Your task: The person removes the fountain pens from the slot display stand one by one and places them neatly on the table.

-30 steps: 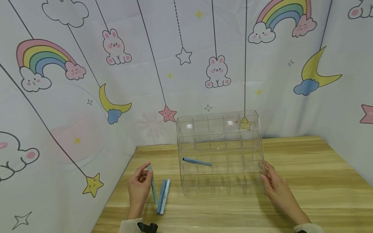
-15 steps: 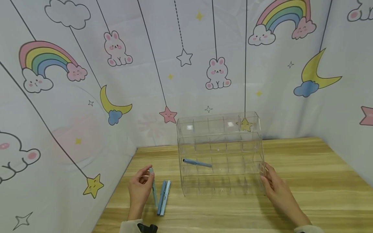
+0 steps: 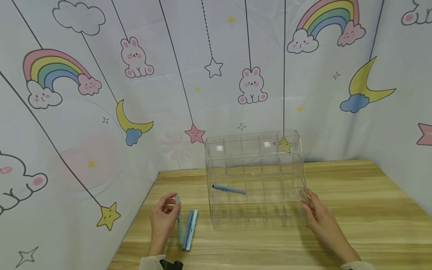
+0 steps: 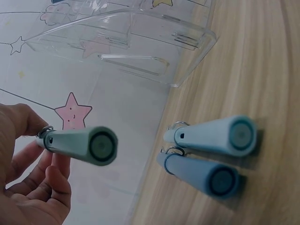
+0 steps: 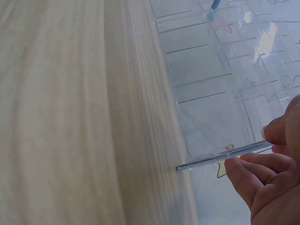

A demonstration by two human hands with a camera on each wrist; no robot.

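My left hand (image 3: 163, 219) pinches a pale green pen (image 4: 77, 146) near one end between thumb and fingers. In the head view this pen stands steeply, its lower end close to the table. Just right of it, a darker blue pen (image 4: 199, 174) and a light blue pen (image 4: 211, 136) lie side by side on the table. A clear acrylic rack (image 3: 254, 195) with tiered compartments stands upright further back. Across the left of its second tier from the bottom lies a blue pen (image 3: 228, 189). My right hand (image 3: 320, 215) grips the rack's right side panel (image 5: 225, 156), thumb inside and fingers outside.
The wood-grain table (image 3: 256, 247) runs back to a white curtain (image 3: 175, 93) printed with rabbits, stars and rainbows. The curtain also closes off the left and right sides.
My left hand has shifted slightly to the right with the pale green pen, nearer the two pens on the table. The right hand stays on the rack, which has not moved.
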